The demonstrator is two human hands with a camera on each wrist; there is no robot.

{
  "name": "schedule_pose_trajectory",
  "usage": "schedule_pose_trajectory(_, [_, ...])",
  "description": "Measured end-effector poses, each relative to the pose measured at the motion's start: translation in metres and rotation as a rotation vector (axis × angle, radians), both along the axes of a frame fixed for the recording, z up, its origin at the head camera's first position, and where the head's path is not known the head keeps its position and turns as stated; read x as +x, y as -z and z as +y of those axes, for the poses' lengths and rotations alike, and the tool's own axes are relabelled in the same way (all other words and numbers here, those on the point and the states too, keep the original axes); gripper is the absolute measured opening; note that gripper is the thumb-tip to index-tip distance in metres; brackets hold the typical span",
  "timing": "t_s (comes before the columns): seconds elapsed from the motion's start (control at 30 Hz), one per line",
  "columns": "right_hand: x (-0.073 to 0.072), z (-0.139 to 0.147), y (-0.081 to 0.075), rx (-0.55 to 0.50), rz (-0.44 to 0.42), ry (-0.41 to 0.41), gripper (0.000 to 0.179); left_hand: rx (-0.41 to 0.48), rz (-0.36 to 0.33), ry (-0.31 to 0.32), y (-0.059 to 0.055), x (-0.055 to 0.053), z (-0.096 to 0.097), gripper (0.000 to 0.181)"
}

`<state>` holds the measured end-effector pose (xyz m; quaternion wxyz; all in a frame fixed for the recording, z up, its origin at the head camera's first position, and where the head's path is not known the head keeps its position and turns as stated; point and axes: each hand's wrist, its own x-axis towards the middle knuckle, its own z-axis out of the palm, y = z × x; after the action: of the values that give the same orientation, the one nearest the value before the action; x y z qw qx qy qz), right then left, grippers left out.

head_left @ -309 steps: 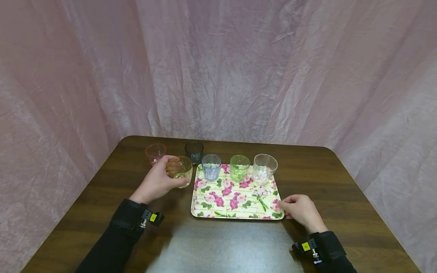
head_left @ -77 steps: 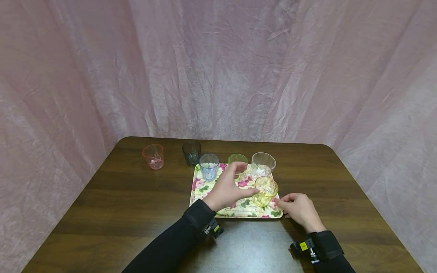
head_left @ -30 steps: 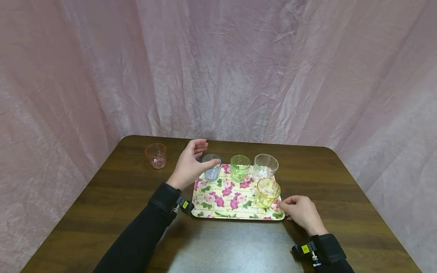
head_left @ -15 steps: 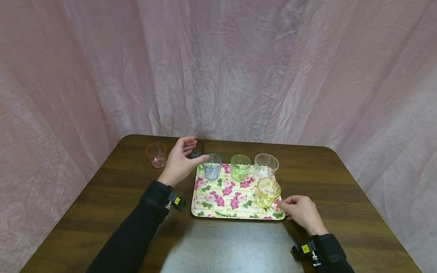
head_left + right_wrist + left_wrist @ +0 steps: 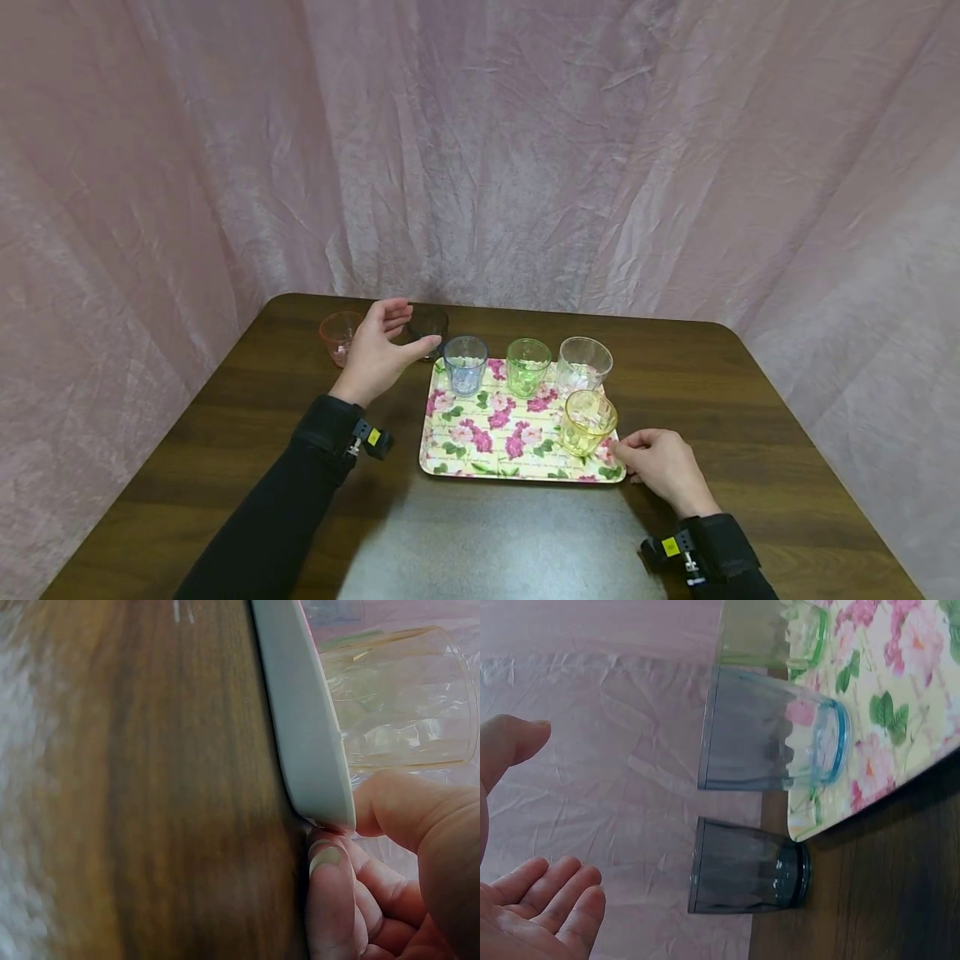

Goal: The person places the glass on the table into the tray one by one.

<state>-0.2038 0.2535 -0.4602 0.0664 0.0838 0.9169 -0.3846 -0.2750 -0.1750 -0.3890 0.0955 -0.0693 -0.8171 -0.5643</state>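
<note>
My left hand (image 5: 378, 352) hovers over the table left of the tray, thumb and fingers spread with nothing between them. It is nearest the dark grey glass (image 5: 431, 327), which stands behind the tray's left corner; the left wrist view shows a gap between hand and dark glass (image 5: 746, 870). At the tray's right front edge, my right hand (image 5: 663, 468) pinches the rim of the flowered tray (image 5: 480, 471) between thumb and fingers. The tray bears a blue glass (image 5: 465, 371), a green glass (image 5: 527, 371), a clear glass (image 5: 582, 367) and a yellow glass (image 5: 587, 423), all upright.
A red-rimmed pink glass (image 5: 337, 332) stands at the table's far left, partly behind my left hand. The brown wooden table (image 5: 757, 450) has rounded far corners. Behind it hangs a pink curtain (image 5: 480, 167).
Earlier my left hand carried the yellow glass onto the tray's right front and let go. Over the last second it has drifted left from beside the blue glass. The right hand stays on the rim.
</note>
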Motion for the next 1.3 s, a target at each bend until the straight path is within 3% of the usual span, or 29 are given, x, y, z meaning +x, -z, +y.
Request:
schedule_pose_trajectory(0.5, [-0.001,0.000,0.001,-0.015,0.005,0.004,0.027,0.005,0.021,-0.047,-0.005,-0.008,-0.018,0.084])
schedule_pose_trajectory(0.8, [-0.001,0.000,0.002,-0.025,0.008,0.013,0.028,-0.008,0.042,-0.116,-0.011,-0.016,-0.035,0.083])
schedule_pose_trajectory(1.0, [-0.001,0.000,0.002,-0.020,-0.002,0.015,0.030,0.030,0.049,-0.148,-0.014,-0.019,-0.045,0.085])
schedule_pose_trajectory(1.3, [-0.001,0.001,0.002,-0.012,-0.013,0.014,0.030,0.039,0.038,-0.195,-0.007,-0.025,-0.066,0.089])
